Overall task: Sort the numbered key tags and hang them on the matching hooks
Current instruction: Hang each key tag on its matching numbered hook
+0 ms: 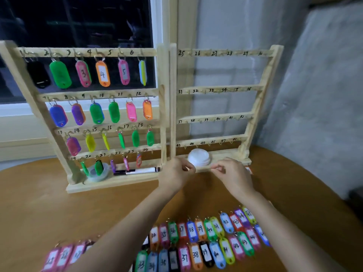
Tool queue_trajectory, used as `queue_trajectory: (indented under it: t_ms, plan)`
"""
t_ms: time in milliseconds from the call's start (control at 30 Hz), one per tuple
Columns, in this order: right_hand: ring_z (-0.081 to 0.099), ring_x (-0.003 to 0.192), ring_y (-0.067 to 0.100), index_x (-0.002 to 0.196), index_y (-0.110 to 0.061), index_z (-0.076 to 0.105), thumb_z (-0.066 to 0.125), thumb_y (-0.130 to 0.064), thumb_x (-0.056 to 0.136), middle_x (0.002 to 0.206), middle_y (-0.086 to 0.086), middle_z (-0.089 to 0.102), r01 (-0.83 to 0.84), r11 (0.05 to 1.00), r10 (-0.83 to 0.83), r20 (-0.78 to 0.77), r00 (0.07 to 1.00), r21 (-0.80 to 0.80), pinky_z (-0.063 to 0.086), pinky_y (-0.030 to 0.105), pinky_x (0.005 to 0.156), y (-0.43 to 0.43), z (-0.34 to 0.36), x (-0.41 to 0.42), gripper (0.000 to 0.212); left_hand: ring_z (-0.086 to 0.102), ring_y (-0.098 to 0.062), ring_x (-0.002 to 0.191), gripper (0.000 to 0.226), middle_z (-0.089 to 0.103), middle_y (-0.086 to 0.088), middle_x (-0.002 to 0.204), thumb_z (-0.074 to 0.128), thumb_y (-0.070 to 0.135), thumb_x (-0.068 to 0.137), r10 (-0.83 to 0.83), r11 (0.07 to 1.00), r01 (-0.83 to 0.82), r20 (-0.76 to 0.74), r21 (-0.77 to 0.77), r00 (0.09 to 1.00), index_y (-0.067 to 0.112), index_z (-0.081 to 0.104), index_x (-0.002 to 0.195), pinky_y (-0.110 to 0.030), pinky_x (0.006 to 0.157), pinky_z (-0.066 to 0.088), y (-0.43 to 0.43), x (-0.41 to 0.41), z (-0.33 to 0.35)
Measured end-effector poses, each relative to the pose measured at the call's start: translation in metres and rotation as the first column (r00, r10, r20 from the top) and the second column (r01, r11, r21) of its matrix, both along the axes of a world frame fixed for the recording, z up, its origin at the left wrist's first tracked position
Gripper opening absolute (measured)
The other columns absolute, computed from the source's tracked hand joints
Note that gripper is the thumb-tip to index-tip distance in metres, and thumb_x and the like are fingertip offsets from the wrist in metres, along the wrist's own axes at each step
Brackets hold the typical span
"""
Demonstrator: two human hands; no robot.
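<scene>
Head view. Two wooden racks stand side by side along the far edge of the table (49,209). The left rack (163,95), numbered 1 to 24, carries hung tags (102,73) on nearly every hook; the position marked 24 (145,149) appears bare. The right rack (257,107), numbered 25 to 48, carries none. The loose key tags (196,256) lie in rows along the near edge, numbers up, running from the twenties at the left to the forties at the right.

The left hand (175,172) and right hand (232,174) are raised just before the base of the right rack, near each other but apart. Both are narrow, fingers drawn in as if pinching; what they hold, if anything, is too small to tell. A white round object (199,157) sits on that base just behind them. A marker (137,171) and a tape roll (98,173) lie on the left rack's base.

Assessment: roughly half done; the left rack is all but filled and work appears to be passing to the right one. The next move calls for a tag with its ring held open, its number checked against the rail, and a lift to the matching hook, most likely in the top row.
</scene>
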State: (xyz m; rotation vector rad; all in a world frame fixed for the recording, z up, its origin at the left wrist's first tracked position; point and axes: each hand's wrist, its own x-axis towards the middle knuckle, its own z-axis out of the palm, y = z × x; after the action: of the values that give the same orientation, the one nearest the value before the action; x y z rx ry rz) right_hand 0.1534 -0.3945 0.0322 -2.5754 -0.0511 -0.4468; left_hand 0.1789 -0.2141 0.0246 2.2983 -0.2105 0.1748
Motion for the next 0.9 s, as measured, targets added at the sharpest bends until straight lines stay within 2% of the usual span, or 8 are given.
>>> queue_trajectory:
  t_ms: [167,367,533,700,900]
  plan:
    - [0.063,0.085,0.011,0.091,-0.025,0.075,0.072,-0.027,0.084,0.092,-0.007,0.069,0.164,0.986,-0.161,-0.087,0.983,0.033,0.05,0.029,0.069,-0.07,-0.019,0.002,0.007,0.065,-0.009,0.081,0.012,0.073,0.005,0.084,0.064,0.024,0.085,-0.11,0.994,0.111,-0.101,0.003,0.989,0.022,0.075,0.081,-0.034,0.076,0.057,-0.066,0.016,-0.02]
    - [0.062,0.088,0.014,0.101,-0.024,0.072,0.068,-0.03,0.087,0.1,-0.002,0.067,0.28,0.96,-0.275,-0.146,0.95,0.016,0.049,0.028,0.069,-0.113,-0.039,0.024,0.015,0.064,-0.012,0.085,0.012,0.072,0.0,0.091,0.062,0.021,0.088,-0.218,0.975,0.223,-0.171,0.011,0.961,0.017,0.074,0.088,-0.035,0.083,0.056,-0.126,0.04,-0.034]
    - [0.063,0.093,0.017,0.113,-0.019,0.068,0.068,-0.025,0.087,0.104,0.0,0.068,0.306,0.952,-0.294,-0.189,0.937,0.035,0.05,0.029,0.075,-0.122,-0.045,0.046,0.027,0.063,-0.013,0.097,0.012,0.072,0.004,0.102,0.065,0.023,0.087,-0.202,0.976,0.213,-0.21,0.032,0.957,0.024,0.075,0.093,-0.029,0.087,0.051,-0.149,0.055,-0.041]
    - [0.064,0.091,0.014,0.106,-0.021,0.07,0.07,-0.025,0.086,0.102,-0.002,0.07,0.334,0.941,-0.314,-0.221,0.923,0.058,0.043,0.022,0.068,-0.124,-0.048,0.059,0.02,0.061,-0.012,0.105,0.021,0.069,0.007,0.109,0.064,0.024,0.087,-0.159,0.985,0.17,-0.219,0.034,0.963,0.028,0.073,0.105,-0.03,0.089,0.05,-0.157,0.064,-0.045]
    - [0.064,0.084,0.01,0.095,-0.023,0.073,0.073,-0.023,0.084,0.095,-0.006,0.07,0.275,0.954,-0.247,-0.208,0.946,0.117,0.054,0.03,0.072,-0.119,-0.052,0.059,0.012,0.062,-0.014,0.103,0.024,0.07,0.005,0.109,0.063,0.023,0.088,-0.173,0.982,0.184,-0.191,0.038,0.966,0.028,0.072,0.11,-0.03,0.085,0.051,-0.162,0.066,-0.044]
